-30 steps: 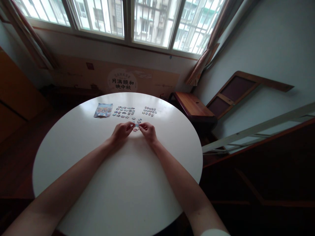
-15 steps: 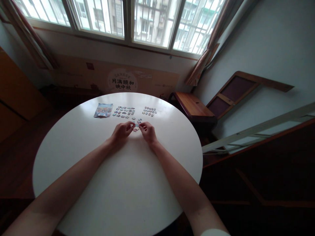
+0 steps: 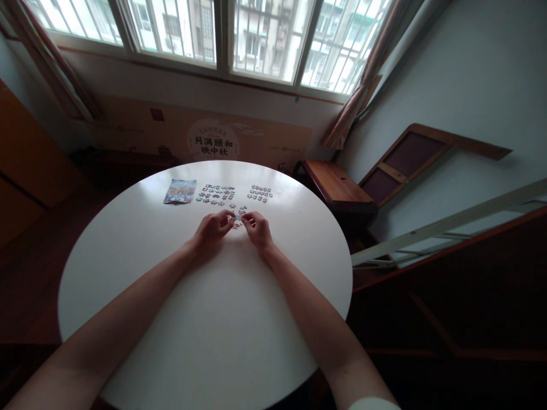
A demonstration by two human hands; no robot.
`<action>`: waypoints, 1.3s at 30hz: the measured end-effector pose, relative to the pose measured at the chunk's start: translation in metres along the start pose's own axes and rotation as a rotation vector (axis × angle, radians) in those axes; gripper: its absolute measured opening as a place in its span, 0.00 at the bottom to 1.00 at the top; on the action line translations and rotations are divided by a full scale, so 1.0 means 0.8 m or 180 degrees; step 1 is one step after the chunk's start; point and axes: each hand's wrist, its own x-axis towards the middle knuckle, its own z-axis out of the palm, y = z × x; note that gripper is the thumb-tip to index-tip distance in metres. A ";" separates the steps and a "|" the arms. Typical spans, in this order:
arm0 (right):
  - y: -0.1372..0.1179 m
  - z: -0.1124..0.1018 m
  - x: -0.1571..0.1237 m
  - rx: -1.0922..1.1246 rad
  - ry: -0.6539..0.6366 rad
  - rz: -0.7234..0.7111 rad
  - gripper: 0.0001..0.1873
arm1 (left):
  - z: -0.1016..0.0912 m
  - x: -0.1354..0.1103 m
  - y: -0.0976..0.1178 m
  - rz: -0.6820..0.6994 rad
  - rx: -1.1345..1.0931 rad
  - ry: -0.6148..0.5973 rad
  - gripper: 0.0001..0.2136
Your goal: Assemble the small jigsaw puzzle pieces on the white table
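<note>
My left hand [image 3: 215, 224] and my right hand [image 3: 257, 228] face each other over the white table, fingertips pinched close together. Between them is a small bluish jigsaw puzzle piece [image 3: 238, 217], which both hands grip at its sides. Pinkish puzzle pieces [image 3: 236, 225] lie just below the fingertips, and a few more pieces [image 3: 243, 209] lie just beyond. Whether these pieces are joined is too small to tell. Farther back, loose puzzle pieces lie in rows, a larger group [image 3: 216, 195] at left and a smaller group [image 3: 260, 193] at right.
A colourful printed sheet or packet [image 3: 180, 191] lies left of the pieces on the round white table [image 3: 205, 324]. Beyond the table's right edge stands a wooden stool or bench [image 3: 335, 181]. Barred windows [image 3: 265, 42] and curtains line the far wall.
Both hands stay almost in place around the small piece. The whole view has shifted very slightly; the rows of pieces look the same.
</note>
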 end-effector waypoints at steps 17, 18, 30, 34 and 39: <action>0.003 0.002 0.000 -0.0002 0.0018 -0.0005 0.05 | 0.000 0.000 0.000 -0.0017 0.0093 -0.0005 0.13; 0.004 0.002 0.000 0.0004 0.0018 -0.0003 0.05 | 0.000 0.000 -0.001 -0.0017 0.0096 -0.0001 0.13; 0.001 0.001 0.000 0.0056 0.0009 -0.0005 0.06 | 0.002 0.001 -0.005 -0.0021 0.0191 0.0014 0.13; -0.001 0.000 0.000 0.0063 -0.0010 0.0016 0.05 | 0.002 0.000 -0.006 -0.0027 0.0196 0.0027 0.13; 0.001 0.000 -0.001 0.0070 -0.0012 0.0020 0.05 | 0.003 -0.001 -0.007 0.0000 0.0129 0.0030 0.13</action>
